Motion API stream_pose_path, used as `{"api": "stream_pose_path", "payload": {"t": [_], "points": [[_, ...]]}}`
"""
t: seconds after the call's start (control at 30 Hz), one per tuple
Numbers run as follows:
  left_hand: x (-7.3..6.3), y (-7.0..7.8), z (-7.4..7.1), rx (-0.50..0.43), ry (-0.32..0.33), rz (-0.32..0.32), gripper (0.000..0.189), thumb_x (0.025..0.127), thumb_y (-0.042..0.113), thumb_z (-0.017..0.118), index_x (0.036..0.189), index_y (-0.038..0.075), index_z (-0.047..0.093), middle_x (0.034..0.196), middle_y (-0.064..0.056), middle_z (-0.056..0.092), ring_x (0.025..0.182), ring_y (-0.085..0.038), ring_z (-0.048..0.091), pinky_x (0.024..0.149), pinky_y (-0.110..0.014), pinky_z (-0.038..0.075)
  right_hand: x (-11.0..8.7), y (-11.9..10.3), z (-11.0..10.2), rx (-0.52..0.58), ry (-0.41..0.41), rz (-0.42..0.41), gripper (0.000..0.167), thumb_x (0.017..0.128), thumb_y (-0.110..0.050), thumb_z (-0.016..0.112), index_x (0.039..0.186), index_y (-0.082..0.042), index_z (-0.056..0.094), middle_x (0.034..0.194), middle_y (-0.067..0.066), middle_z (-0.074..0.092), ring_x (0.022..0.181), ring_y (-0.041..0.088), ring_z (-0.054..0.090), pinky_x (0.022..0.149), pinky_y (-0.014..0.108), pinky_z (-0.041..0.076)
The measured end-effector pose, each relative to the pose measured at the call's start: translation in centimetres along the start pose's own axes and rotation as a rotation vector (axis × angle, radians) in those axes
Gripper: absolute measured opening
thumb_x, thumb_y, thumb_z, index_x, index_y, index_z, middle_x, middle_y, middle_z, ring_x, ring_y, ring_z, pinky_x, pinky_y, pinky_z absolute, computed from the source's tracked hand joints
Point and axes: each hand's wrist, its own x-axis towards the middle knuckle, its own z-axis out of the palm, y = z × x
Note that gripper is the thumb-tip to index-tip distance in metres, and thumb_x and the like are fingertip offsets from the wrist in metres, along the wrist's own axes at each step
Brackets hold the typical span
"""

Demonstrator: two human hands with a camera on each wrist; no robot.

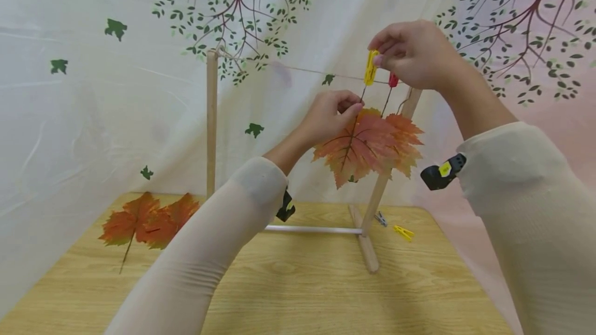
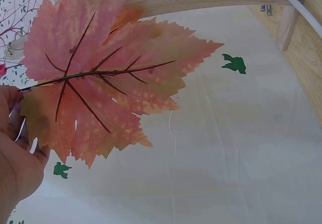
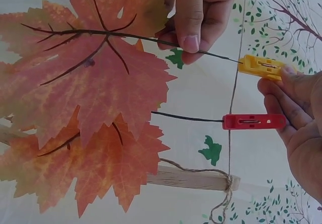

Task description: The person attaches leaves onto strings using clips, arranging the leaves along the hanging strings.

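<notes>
My left hand (image 1: pixel 331 117) pinches the dark stem of an orange-red artificial maple leaf (image 2: pixel 100 83) between thumb and finger. Above it, my right hand (image 1: pixel 412 56) pinches a yellow clothespin (image 3: pixel 261 67) by its upper end. The lower tip of that clothespin meets the end of the stem at the twine (image 3: pixel 235 88); whether it grips both, I cannot tell. Beside it, a red clothespin (image 3: pixel 254 122) on the twine holds the stem of a second orange leaf (image 3: pixel 100 163), which hangs partly behind the first.
Twine runs between two posts of a wooden frame (image 1: pixel 211 123) joined low down by a white rod (image 1: pixel 312 229). More leaves (image 1: pixel 135 221) lie at the table's left. A grey clothespin (image 1: pixel 381 218) and another yellow clothespin (image 1: pixel 403 232) lie by the right foot (image 1: pixel 368 253).
</notes>
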Motion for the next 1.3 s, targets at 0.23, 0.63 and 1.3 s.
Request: {"api": "stream_pose_path", "payload": {"t": [0.23,0.63,1.3], "points": [[0.08,-0.02,0.07,-0.022,0.011,-0.002,0.021,0.104,0.017,0.061,0.111,0.000,0.073,0.095,-0.006,0.073,0.082,-0.014,0.064,0.072,-0.024,0.052,-0.08,0.13,0.03,-0.017,0.016,0.001,0.029,0.107,-0.017,0.054,0.132,-0.006,0.063,0.120,0.010,0.064,0.110,0.024,0.062,0.092,0.028,0.051],[0.41,0.28,0.08,-0.045,0.043,0.005,0.020,0.104,0.016,0.062,0.110,0.000,0.073,0.094,-0.006,0.072,0.079,-0.015,0.063,0.070,-0.024,0.051,0.09,0.19,0.14,-0.024,0.003,-0.010,0.028,0.107,-0.017,0.054,0.131,-0.006,0.063,0.120,0.009,0.064,0.109,0.023,0.062,0.088,0.026,0.050],[0.25,0.35,0.29,-0.075,0.092,0.020,0.020,0.104,0.015,0.062,0.112,0.001,0.073,0.098,-0.008,0.072,0.080,-0.015,0.061,0.071,-0.024,0.051,-0.19,0.26,0.04,0.015,0.019,0.021,0.027,0.107,-0.015,0.055,0.130,-0.006,0.063,0.119,0.009,0.063,0.107,0.023,0.061,0.084,0.020,0.048]]}}
